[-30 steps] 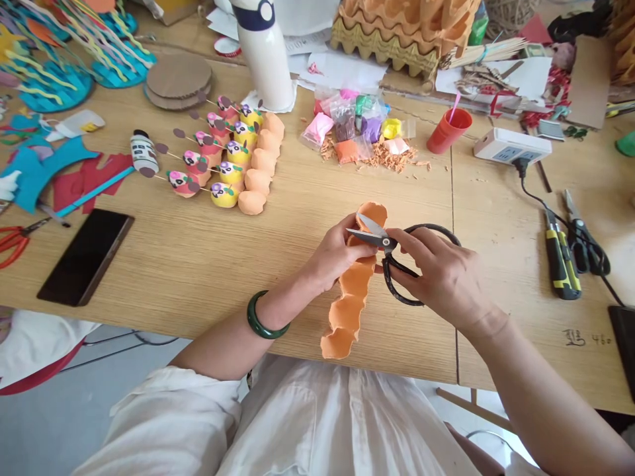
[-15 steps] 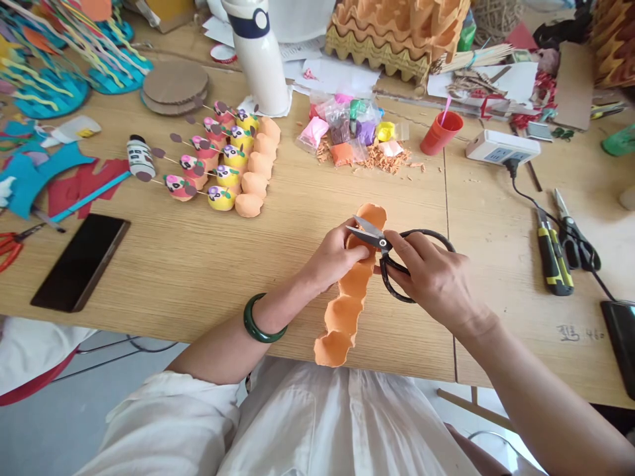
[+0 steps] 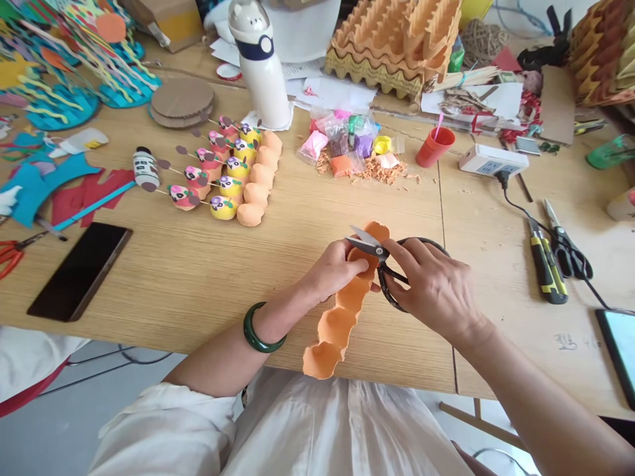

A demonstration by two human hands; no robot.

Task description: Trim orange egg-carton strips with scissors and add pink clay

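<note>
My left hand (image 3: 337,270) grips an orange strip of egg-carton cups (image 3: 339,326) near its far end, thumb pressed inside a cup. The strip slants toward the table's front edge, its hollow cups facing up. In my right hand (image 3: 436,281) is a pair of black-handled scissors (image 3: 379,251). Their blades are parted and lie across the strip just above my left thumb. My right fingers wrap the handles, hiding part of the loops.
Decorated egg-cup rows (image 3: 231,175) with sticks stand to the left. Behind are clay packets (image 3: 342,142), orange shavings (image 3: 381,170), a red cup (image 3: 435,147) and a white bottle (image 3: 262,73). A phone (image 3: 79,271) lies left; a cutter (image 3: 547,261) and other scissors (image 3: 565,244) lie right.
The scissor blades have parted slightly differently over the strip. The strip's near end has swung a little to the left. My view has shifted slightly.
</note>
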